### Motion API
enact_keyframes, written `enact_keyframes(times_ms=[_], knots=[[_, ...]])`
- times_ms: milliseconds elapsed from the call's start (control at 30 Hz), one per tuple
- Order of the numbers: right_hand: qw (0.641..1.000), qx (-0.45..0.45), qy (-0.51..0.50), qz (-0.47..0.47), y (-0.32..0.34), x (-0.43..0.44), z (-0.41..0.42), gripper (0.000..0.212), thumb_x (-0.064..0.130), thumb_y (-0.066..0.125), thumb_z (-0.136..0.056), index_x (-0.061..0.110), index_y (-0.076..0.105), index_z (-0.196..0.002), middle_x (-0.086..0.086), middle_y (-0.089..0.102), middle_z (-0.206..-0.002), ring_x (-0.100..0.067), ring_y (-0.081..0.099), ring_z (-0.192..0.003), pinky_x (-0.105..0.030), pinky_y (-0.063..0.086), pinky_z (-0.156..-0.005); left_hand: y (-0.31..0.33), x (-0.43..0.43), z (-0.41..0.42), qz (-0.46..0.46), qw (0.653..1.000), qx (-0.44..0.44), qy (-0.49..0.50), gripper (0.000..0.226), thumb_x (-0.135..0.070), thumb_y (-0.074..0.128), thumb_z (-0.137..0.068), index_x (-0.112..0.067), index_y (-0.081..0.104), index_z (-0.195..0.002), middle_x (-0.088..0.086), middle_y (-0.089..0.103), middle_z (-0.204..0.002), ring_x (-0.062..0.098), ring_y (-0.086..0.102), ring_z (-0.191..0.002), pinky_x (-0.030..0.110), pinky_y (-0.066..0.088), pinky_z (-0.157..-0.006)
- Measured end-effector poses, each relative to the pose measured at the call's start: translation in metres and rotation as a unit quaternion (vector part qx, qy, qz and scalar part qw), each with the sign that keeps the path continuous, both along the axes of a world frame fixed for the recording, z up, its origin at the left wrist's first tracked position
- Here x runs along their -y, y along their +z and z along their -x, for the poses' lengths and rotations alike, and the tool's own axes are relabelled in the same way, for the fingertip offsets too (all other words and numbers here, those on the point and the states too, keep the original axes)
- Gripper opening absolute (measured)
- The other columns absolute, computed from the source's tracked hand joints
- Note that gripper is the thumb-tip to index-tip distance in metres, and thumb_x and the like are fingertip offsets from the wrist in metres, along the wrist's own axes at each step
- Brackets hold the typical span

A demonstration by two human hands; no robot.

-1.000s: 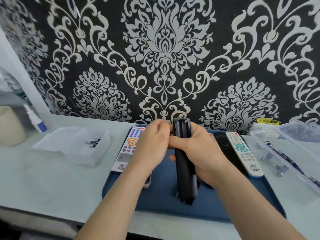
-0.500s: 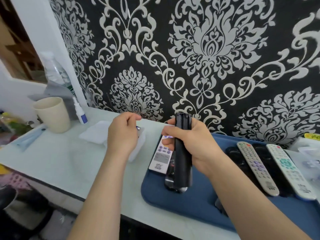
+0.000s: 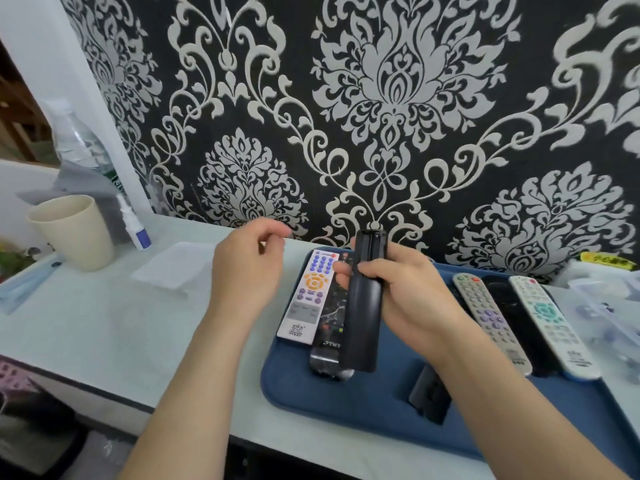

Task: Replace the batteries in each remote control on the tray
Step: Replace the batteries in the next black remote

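My right hand (image 3: 412, 299) grips a black remote (image 3: 362, 327) back side up over the blue tray (image 3: 346, 403); its open battery compartment (image 3: 370, 239) faces me at the top end. My left hand (image 3: 249, 268) hovers left of it with loosely curled fingers and nothing visible in them. On the tray lie a white remote with orange keys (image 3: 308, 296), a black remote (image 3: 329, 341) partly under the held one, a loose black battery cover (image 3: 429, 396), and at the right a grey remote (image 3: 488, 313) and a white remote with teal keys (image 3: 550, 323).
A clear plastic lid (image 3: 173, 265) lies left of my left hand, which hides the box behind it. A beige cup (image 3: 74, 230), a small spray bottle (image 3: 135, 226) and a water bottle (image 3: 79, 140) stand at the back left. A clear case (image 3: 609, 306) sits at the right edge.
My left hand took a battery from the remote to the clear box, then lifted back toward the remote without it. The right hand kept hold of the black remote.
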State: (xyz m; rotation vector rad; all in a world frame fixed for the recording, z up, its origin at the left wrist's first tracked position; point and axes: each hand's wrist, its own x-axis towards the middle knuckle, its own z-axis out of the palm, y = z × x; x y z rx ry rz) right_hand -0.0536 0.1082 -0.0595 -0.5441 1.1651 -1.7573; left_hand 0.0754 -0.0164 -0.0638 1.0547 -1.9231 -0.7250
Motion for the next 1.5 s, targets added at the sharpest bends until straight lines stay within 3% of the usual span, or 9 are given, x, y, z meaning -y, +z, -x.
enact_keyframes(times_ms=[67,233,400,500,700,900,1033,1267,1500], knots=[[0.999,0.001,-0.036,0.032,0.000,-0.015,0.012,0.019,-0.009,0.044,-0.097,-0.007,0.060,-0.108,-0.020,0.071,-0.089,-0.024,0.072,-0.082,-0.033,0.062,-0.074,0.004,-0.033,0.023,-0.085,0.985,-0.015,-0.147,0.019,-0.022,0.054,-0.092,-0.035,0.066,-0.090,-0.012,0.070,-0.075,0.004,0.059,-0.061,0.027,0.048,-0.060],[0.985,0.040,-0.156,0.062,-0.001,-0.051,0.042,0.020,-0.004,0.047,-0.097,0.002,0.066,-0.101,-0.019,0.070,-0.098,-0.027,0.069,-0.094,-0.047,0.054,-0.096,-0.007,-0.088,0.071,-0.146,0.929,0.047,-0.336,0.023,-0.041,0.057,-0.092,-0.044,0.051,-0.115,0.007,0.072,-0.078,0.023,0.066,-0.073,0.042,0.053,-0.076],[0.989,-0.071,-0.130,0.007,-0.003,-0.100,0.062,0.015,0.016,0.057,-0.095,0.011,0.070,-0.101,-0.011,0.076,-0.093,-0.021,0.073,-0.082,-0.026,0.058,-0.065,-0.003,-0.126,0.099,-0.172,0.912,-0.038,-0.370,0.017,-0.030,0.059,-0.094,-0.039,0.058,-0.108,-0.005,0.071,-0.068,0.010,0.067,-0.067,0.033,0.054,-0.066],[0.989,-0.098,-0.111,-0.028,-0.009,-0.122,0.072,0.022,0.028,0.059,-0.092,0.013,0.072,-0.099,-0.014,0.076,-0.095,-0.022,0.073,-0.086,-0.029,0.057,-0.065,-0.008,-0.147,0.116,-0.127,0.919,-0.007,-0.374,0.012,-0.030,0.057,-0.095,-0.041,0.055,-0.100,-0.014,0.070,-0.075,-0.004,0.063,-0.074,0.018,0.048,-0.069],[0.891,-0.343,-0.249,-0.162,0.001,-0.168,0.107,0.017,0.018,0.054,-0.099,0.008,0.062,-0.089,0.001,0.065,-0.065,-0.007,0.065,-0.053,-0.023,0.054,-0.053,0.002,-0.183,0.157,-0.014,0.924,0.085,-0.373,0.018,-0.025,0.051,-0.095,-0.026,0.066,-0.086,-0.006,0.068,-0.077,0.007,0.061,-0.073,0.030,0.050,-0.069],[0.780,-0.445,-0.272,-0.346,0.005,-0.236,0.164,0.009,0.018,0.057,-0.090,0.025,0.061,-0.094,-0.005,0.066,-0.084,-0.031,0.064,-0.082,-0.037,0.050,-0.073,0.012,-0.228,0.226,0.073,0.893,0.173,-0.409,0.025,-0.011,0.054,-0.091,-0.025,0.073,-0.101,-0.006,0.072,-0.102,0.013,0.063,-0.096,0.031,0.049,-0.088],[0.797,-0.392,-0.304,-0.345,0.003,-0.268,0.181,0.005,0.016,0.058,-0.083,0.020,0.055,-0.083,-0.008,0.069,-0.075,-0.035,0.070,-0.078,-0.052,0.058,-0.077,0.008,-0.237,0.281,0.185,0.855,0.302,-0.379,0.021,-0.013,0.055,-0.089,-0.019,0.071,-0.100,0.000,0.069,-0.103,0.021,0.062,-0.098,0.033,0.049,-0.084],[0.845,-0.321,-0.258,-0.342,-0.007,-0.279,0.193,0.006,0.009,0.057,-0.087,0.008,0.053,-0.091,-0.018,0.072,-0.091,-0.026,0.074,-0.061,-0.041,0.060,-0.072,-0.005,-0.248,0.330,0.277,0.729,0.522,-0.346,0.007,-0.009,0.053,-0.087,-0.012,0.049,-0.082,0.004,0.050,-0.086,0.027,0.053,-0.088,0.035,0.044,-0.067],[0.878,-0.286,-0.217,-0.315,-0.007,-0.268,0.193,0.007,0.010,0.058,-0.088,0.015,0.054,-0.089,-0.006,0.063,-0.076,-0.025,0.071,-0.055,-0.028,0.057,-0.057,-0.009,-0.261,0.343,0.235,0.743,0.557,-0.288,0.033,-0.012,0.056,-0.089,-0.008,0.055,-0.122,0.010,0.058,-0.118,0.031,0.057,-0.110,0.038,0.051,-0.090]])
